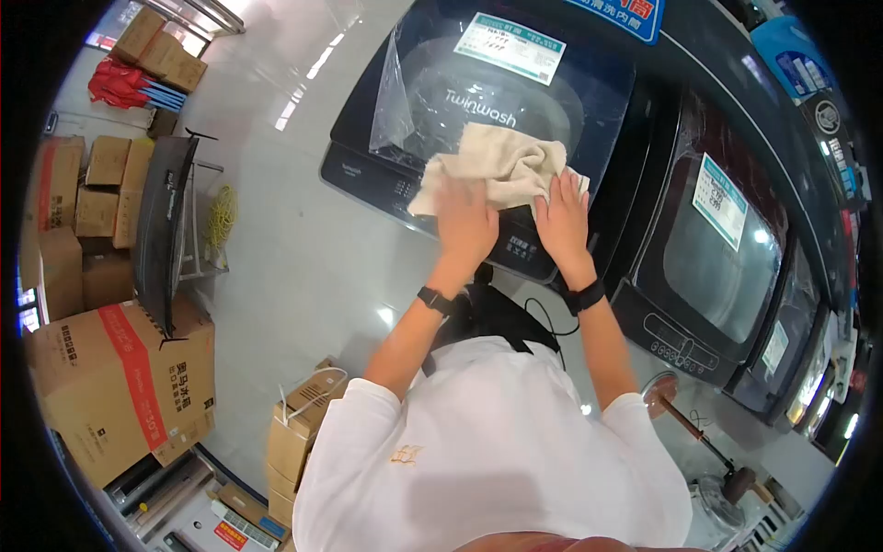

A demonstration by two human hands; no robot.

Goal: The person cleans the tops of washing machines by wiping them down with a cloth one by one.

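Observation:
A crumpled beige cloth (510, 164) lies on the front part of the dark washing machine lid (432, 97), over the film-covered window. On the cloth's left part rests my left hand (466, 221), blurred by motion, its fingertips hard to make out. My right hand (563, 219) lies at the cloth's right edge with its fingers spread and flat, touching the fabric. A white and teal label (510, 48) is stuck near the back of the lid. Below the cloth runs the machine's dark control panel (520, 247).
To the right stands a second washing machine (713, 267) with a label. Cardboard boxes (120, 377) are stacked at the left beside a dark panel on a stand (164, 230). A tan carton (299, 432) is near my left elbow, and a stool (660, 394) is at lower right.

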